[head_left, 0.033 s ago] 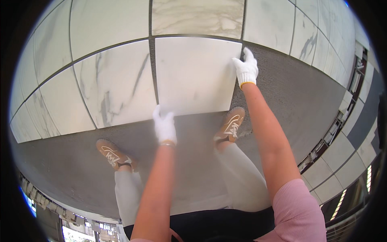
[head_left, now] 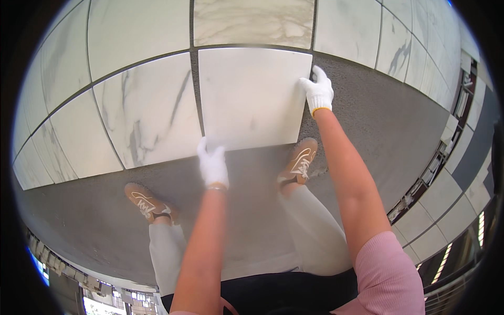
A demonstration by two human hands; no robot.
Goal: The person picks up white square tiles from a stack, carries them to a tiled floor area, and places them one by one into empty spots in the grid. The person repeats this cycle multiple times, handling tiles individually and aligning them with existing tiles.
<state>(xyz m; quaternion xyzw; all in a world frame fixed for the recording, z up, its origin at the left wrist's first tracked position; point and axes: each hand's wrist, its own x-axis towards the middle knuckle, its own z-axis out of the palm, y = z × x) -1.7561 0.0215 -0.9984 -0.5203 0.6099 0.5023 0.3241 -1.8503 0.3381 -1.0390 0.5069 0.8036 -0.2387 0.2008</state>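
A plain white marble slab (head_left: pixel 254 94) lies flat on the grey floor in front of me, in line with the veined slabs on its left. My left hand (head_left: pixel 213 165), in a white knit glove, grips its near left corner, with a finger up along the left side. My right hand (head_left: pixel 318 93), gloved the same way, holds the right edge toward the far corner. Its thumb rests on the top face and its fingers lie along the side. The undersides of the fingers are hidden.
Grey-veined slabs (head_left: pixel 144 110) lie to the left, with a brown-veined slab (head_left: pixel 253 22) beyond. Dark gaps separate the slabs. My shoes (head_left: pixel 298 161) stand on the grey concrete floor (head_left: pixel 383 142) near the slab. More slabs (head_left: pixel 440 194) and a narrow rack are at the far right.
The view has shifted very slightly. My right fingers have bent in a little closer to the slab's edge. My left hand keeps its place at the corner.
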